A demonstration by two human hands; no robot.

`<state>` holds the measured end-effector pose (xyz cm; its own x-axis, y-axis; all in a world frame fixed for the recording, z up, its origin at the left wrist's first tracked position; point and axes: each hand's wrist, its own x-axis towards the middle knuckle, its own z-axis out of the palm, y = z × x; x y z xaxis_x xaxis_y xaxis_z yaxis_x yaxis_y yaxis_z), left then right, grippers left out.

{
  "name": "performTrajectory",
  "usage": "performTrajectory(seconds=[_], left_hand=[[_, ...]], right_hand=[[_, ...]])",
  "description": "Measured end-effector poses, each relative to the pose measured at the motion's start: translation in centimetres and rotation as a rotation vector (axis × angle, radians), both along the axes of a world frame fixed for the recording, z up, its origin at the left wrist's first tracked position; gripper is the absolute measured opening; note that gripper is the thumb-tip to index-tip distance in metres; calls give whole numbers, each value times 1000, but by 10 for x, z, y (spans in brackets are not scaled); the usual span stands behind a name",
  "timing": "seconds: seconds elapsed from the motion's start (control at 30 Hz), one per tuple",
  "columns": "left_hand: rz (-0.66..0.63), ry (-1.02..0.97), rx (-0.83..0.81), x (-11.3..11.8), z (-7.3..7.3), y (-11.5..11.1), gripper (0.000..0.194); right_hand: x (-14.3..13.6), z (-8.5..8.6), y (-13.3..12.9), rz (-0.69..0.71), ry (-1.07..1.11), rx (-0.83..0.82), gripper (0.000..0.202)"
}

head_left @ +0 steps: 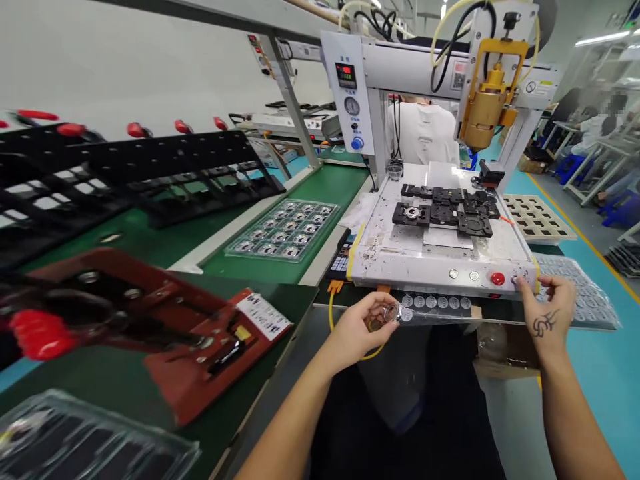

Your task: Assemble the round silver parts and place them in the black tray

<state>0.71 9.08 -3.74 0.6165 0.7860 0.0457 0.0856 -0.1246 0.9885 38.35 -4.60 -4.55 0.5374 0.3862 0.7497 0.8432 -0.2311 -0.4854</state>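
The left hand (356, 332) pinches a small round metal part (391, 312) between thumb and fingers, just left of a row of clear discs (431, 303) along the near side of the machine (380, 257). The right hand (550, 313) is loosely curled with a narrow gap, its thumb at a button (515, 280) right of the red button (497, 279). Farther back, black fixtures (444, 213) sit on the machine; left of it lies a parts tray (263, 256).
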Motion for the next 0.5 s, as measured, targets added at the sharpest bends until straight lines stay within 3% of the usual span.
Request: performTrajectory(seconds=[0.03, 0.1, 0.17, 0.2, 0.33, 0.5], left_hand=[[-18, 16, -1, -1, -6, -2, 37], [-55, 48, 7, -3, -18, -6, 30], [-94, 67, 16, -4, -27, -9, 26], [-110, 73, 17, -3, -32, -9, 25], [-120, 99, -12, 3, -45, -4, 28], [-133, 139, -60, 5, -50, 3, 28]], right_hand=[[-16, -2, 2, 91, -26, -1, 34], [-55, -9, 10, 419, -62, -97, 12], [-94, -21, 23, 767, -109, -255, 17], [-111, -29, 31, 858, -135, -302, 21], [-151, -60, 69, 879, -222, -356, 23], [-153, -88, 83, 858, -362, -342, 27]])
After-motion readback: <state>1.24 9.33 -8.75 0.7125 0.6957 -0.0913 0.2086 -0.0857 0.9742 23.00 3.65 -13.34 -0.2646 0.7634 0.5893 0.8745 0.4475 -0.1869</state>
